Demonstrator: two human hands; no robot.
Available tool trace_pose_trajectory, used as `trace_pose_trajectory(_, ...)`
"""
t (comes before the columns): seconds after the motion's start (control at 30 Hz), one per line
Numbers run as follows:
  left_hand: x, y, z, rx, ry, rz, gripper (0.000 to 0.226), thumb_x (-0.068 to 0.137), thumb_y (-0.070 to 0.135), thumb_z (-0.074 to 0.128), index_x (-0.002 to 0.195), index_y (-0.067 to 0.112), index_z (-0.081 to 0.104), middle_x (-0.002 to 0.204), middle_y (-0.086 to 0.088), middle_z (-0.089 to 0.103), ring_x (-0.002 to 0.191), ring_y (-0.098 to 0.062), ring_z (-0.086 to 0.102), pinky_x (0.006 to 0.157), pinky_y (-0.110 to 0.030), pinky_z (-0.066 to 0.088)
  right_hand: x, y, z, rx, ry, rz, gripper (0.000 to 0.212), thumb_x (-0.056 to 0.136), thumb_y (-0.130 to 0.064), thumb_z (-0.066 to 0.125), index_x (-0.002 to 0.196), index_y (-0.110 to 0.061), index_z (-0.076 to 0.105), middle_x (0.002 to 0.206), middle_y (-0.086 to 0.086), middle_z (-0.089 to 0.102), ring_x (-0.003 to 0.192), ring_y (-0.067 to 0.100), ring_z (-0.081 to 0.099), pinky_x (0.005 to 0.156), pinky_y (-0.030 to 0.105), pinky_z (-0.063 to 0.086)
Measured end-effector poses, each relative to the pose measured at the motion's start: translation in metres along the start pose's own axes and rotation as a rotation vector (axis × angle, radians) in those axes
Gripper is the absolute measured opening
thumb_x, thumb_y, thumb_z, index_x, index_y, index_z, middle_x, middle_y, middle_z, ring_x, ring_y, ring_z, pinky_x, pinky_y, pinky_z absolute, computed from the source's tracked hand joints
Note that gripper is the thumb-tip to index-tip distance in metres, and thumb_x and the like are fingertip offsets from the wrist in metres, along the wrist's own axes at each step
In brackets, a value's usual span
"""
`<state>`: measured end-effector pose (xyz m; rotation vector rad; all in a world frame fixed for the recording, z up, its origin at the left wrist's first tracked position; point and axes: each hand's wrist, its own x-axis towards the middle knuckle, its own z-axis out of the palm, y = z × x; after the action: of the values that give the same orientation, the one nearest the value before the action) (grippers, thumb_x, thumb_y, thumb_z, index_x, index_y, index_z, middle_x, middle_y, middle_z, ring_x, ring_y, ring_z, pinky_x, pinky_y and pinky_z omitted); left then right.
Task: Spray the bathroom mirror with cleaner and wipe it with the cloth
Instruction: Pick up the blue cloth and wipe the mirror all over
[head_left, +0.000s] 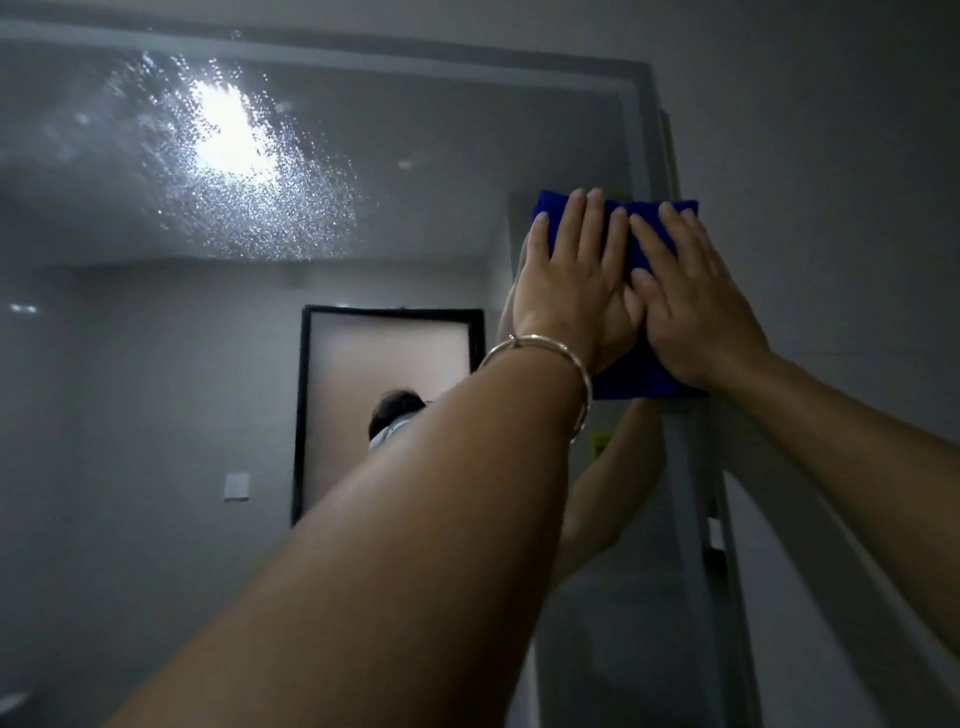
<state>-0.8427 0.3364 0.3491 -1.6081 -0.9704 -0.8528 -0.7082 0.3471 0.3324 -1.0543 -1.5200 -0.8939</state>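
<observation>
Head view, looking up at a bathroom mirror (322, 218) in dim light. Blue cloth (636, 244), folded, flat against the glass at the mirror's right edge, about two o'clock in the picture, just beside the grey frame (649, 119). Left hand (569, 280) spread flat on the cloth's left half, fingers wide and pointing to twelve o'clock; thin metal bangle (550, 353) on that wrist. Right hand (691, 301) flat on the cloth's right half, fingers spread, thumb touching the left hand. Neither hand gripping, both pressing palm-down. Patch of spray droplets (244, 171) at ten to eleven o'clock, well apart from the cloth, catching a bright glare. Reflected near six o'clock: dark-framed door (387, 384) and, possibly, a wall switch (237, 486), too blurred to confirm.
</observation>
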Motion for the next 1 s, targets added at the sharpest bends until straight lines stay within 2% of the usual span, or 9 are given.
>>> trace_pose_trajectory(0.13, 0.010, -0.002, -0.002, -0.030, 0.017, -0.006, 0.061, 0.100, 0.041, 0.013, 0.150, 0.011, -0.001, 0.158, -0.011, -0.006, 0.145, -0.027, -0.008, 0.116, -0.045, -0.003, 0.012, 0.002, -0.002, 0.013, 0.017, 0.016, 0.049, 0.104, -0.035, 0.020, 0.151, -0.028, 0.009, 0.159, -0.003, -0.001, 0.145, 0.011, -0.006, 0.114, 0.033, 0.003)
trace_pose_trajectory(0.33, 0.004, -0.008, -0.001, -0.018, 0.020, 0.030, 0.059, 0.100, 0.040, 0.010, 0.150, 0.011, -0.001, 0.158, -0.011, -0.006, 0.145, -0.026, -0.008, 0.117, -0.044, -0.003, 0.007, -0.013, 0.001, -0.025, 0.028, 0.081, 0.051, 0.103, -0.037, 0.016, 0.151, -0.024, 0.007, 0.159, 0.002, -0.001, 0.145, 0.016, -0.005, 0.119, 0.040, 0.003)
trace_pose_trajectory(0.47, -0.006, -0.028, -0.003, 0.016, 0.035, 0.030, 0.059, 0.100, 0.041, 0.008, 0.150, 0.012, -0.004, 0.158, -0.009, -0.009, 0.145, -0.023, -0.009, 0.117, -0.042, -0.005, 0.005, -0.039, 0.002, -0.075, -0.011, 0.099, 0.051, 0.103, -0.037, 0.016, 0.151, -0.022, 0.005, 0.159, 0.004, -0.004, 0.145, 0.018, -0.007, 0.118, 0.037, -0.002)
trace_pose_trajectory(0.67, -0.043, -0.092, -0.016, 0.082, 0.042, -0.004, 0.060, 0.098, 0.040, 0.010, 0.150, 0.012, -0.002, 0.158, -0.010, -0.006, 0.145, -0.023, -0.006, 0.117, -0.045, -0.002, 0.010, -0.111, 0.015, -0.060, -0.044, 0.052, 0.053, 0.103, -0.037, 0.017, 0.151, -0.021, 0.003, 0.159, 0.005, -0.007, 0.145, 0.019, -0.011, 0.116, 0.036, -0.007)
trace_pose_trajectory(1.0, -0.141, -0.223, -0.038, 0.095, 0.040, -0.192, 0.066, 0.091, 0.041, 0.010, 0.151, 0.013, 0.004, 0.158, -0.010, 0.000, 0.146, -0.024, -0.001, 0.116, -0.044, 0.000, 0.012, -0.263, 0.053, -0.023, -0.127, -0.154, 0.055, 0.102, -0.038, 0.017, 0.152, -0.020, 0.001, 0.159, 0.007, -0.009, 0.145, 0.022, -0.012, 0.115, 0.036, -0.009)
